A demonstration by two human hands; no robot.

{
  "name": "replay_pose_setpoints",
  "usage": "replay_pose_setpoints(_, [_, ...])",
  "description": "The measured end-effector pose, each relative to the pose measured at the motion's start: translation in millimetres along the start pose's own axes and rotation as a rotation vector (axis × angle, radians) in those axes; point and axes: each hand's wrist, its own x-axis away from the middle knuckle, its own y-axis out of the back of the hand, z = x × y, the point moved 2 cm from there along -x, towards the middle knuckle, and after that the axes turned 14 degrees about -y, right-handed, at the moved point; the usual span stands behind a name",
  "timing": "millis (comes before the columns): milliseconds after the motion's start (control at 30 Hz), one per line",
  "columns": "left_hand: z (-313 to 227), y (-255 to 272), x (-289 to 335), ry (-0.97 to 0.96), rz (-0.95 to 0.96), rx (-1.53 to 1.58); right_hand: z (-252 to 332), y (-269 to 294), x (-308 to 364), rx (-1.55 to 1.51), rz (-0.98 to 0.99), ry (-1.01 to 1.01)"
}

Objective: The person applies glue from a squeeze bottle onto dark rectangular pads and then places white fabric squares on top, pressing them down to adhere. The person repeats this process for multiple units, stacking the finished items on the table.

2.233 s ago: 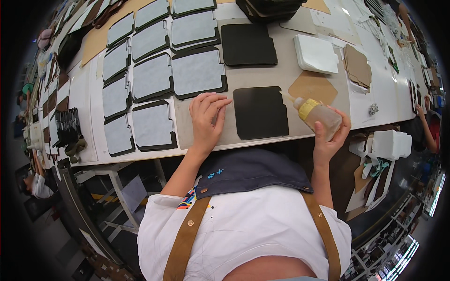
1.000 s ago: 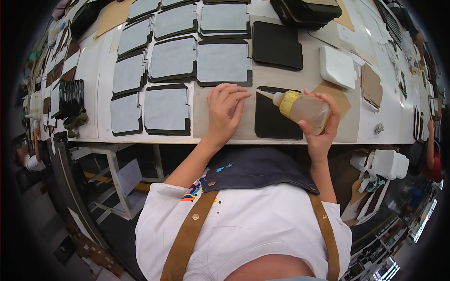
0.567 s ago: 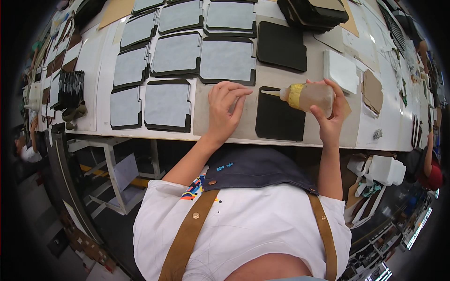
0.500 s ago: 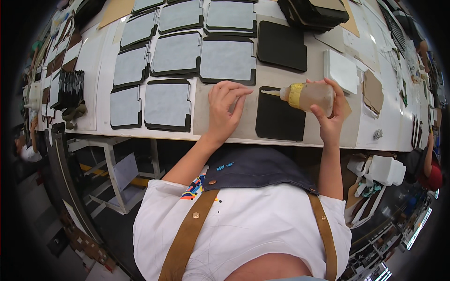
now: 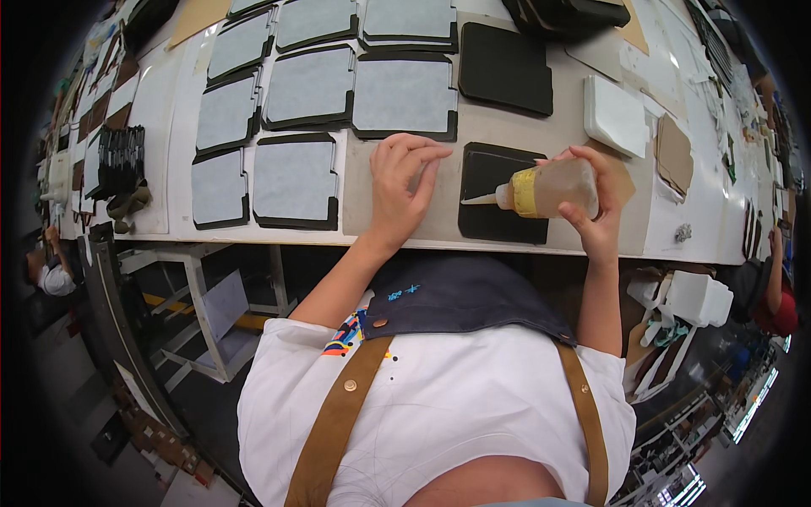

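Note:
My right hand (image 5: 604,228) grips a glue bottle (image 5: 564,188), translucent with a yellow band and a narrow pointed nozzle. The bottle lies nearly sideways, its nozzle pointing left over a black panel (image 5: 505,230) near the table's front edge. The tip is at the panel's left edge; whether it touches cannot be told. A thin pale line runs along the panel's far edge. Just left of this panel, my left hand (image 5: 397,193) is held over the grey board (image 5: 359,198), fingers loosely bent, thumb apart, holding nothing. Another black panel (image 5: 505,72) lies farther back.
Rows of black panels topped with light grey sheets (image 5: 296,179) cover the table's left and middle. At right are a white stack (image 5: 612,114) and brown card pieces (image 5: 673,156). A dark stack (image 5: 574,15) stands at the back. Other people work at both sides.
The bottle's nozzle has come nearer to me, from the panel's far left corner down its left edge. A pale line now shows along the far edge. My left hand has barely shifted.

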Motion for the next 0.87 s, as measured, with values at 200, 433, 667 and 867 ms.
replay_pose_setpoints(200, [-0.9,1.5,0.9,0.003,0.033,-0.028,-4.3,-2.8,15.1,-0.047,0.046,-0.047])
replay_pose_setpoints(433, [-1.7,-0.3,0.0,0.012,0.012,-0.014,-21.5,37.8,24.5,-0.735,-0.229,-0.139])
replay_pose_setpoints(667, [-0.9,-0.9,0.6,0.015,0.028,-0.021,-22.8,90.0,19.3,-0.475,-0.477,-0.055])
replay_pose_setpoints(867, [-0.8,-2.5,1.0,0.026,0.047,-0.013,-16.6,86.7,15.9,-0.167,-0.476,-0.001])
